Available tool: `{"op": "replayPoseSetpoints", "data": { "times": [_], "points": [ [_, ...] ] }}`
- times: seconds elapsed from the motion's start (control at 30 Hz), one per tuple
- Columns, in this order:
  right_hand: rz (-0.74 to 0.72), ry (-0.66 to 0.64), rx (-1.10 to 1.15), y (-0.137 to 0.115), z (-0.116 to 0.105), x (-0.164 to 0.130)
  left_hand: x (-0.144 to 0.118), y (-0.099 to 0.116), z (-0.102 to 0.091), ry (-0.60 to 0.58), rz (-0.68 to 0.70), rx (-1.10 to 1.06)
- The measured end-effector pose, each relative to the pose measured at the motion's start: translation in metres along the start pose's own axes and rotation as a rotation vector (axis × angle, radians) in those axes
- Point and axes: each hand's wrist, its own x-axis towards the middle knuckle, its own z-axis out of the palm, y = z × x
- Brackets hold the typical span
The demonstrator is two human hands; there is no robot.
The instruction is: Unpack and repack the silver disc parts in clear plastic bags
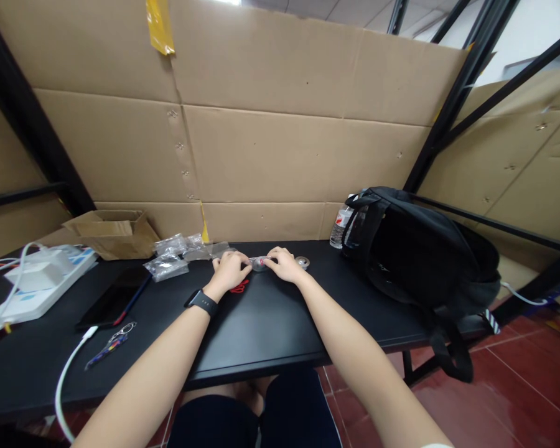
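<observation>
A small clear packet (260,264) with a bit of red in it is held on or just above the dark tabletop (266,330), toward its far side, directly between two bare hands. Its long axis appears to be laid from left to right, so that one end is met by each hand, and neither hand is clearly nearer. The left end seems to be pinched between thumb and fingers of the left hand (232,272), the right end by those of the right hand (284,264); the hands are separated by the packet's middle, and how firmly it is gripped cannot be told. Red loops (239,286) are partly covered by the left hand. Just to the right of the right hand, a clear ring-shaped roll (303,262) is set. Sideways room is bounded on the left by clear plastic pouches (168,258) and, farther off on the right, by a water bottle (340,227) and a black backpack (420,249). On the far side, movement is limited by an upright cardboard wall (261,155). The widest stretch of tabletop is found on the near side, between the forearms, and is ended by the near edge
</observation>
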Motion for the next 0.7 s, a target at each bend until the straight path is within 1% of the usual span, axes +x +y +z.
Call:
{"op": "replayPoseSetpoints", "data": {
  "times": [0.1,0.2,0.23,0.3,0.37,0.4,0.47,0.53,0.6,0.7],
  "points": [
    [0.068,-0.01,-0.003,-0.001,-0.002,-0.001,0.001,0.0,0.0,-0.003,-0.036,-0.024],
    [0.131,-0.016,-0.092,-0.002,-0.002,-0.003,0.002,-0.003,0.0,0.008,-0.013,0.011],
    [0.153,0.001,-0.125,-0.002,-0.002,-0.003,0.002,-0.005,0.0,0.022,-0.001,0.03],
    [0.187,0.075,-0.164,-0.001,-0.004,-0.004,0.002,-0.01,-0.001,0.054,0.009,0.065],
    [0.151,0.124,-0.154,0.001,-0.007,-0.005,0.002,-0.016,-0.001,0.055,-0.003,0.099],
    [0.102,0.11,-0.141,0.002,-0.008,-0.005,0.003,-0.019,-0.002,0.036,-0.016,0.114],
    [-0.01,0.023,-0.115,0.003,-0.011,-0.007,0.003,-0.026,-0.003,-0.02,-0.046,0.13],
    [-0.078,-0.057,-0.108,0.003,-0.011,-0.009,0.003,-0.031,-0.006,-0.064,-0.077,0.133],
    [-0.093,-0.076,-0.119,0.002,-0.009,-0.011,0.003,-0.036,-0.01,-0.077,-0.112,0.139],
    [-0.095,-0.06,-0.145,-0.003,-0.002,-0.01,0.002,-0.043,-0.017,-0.073,-0.175,0.165]
  ]
}}
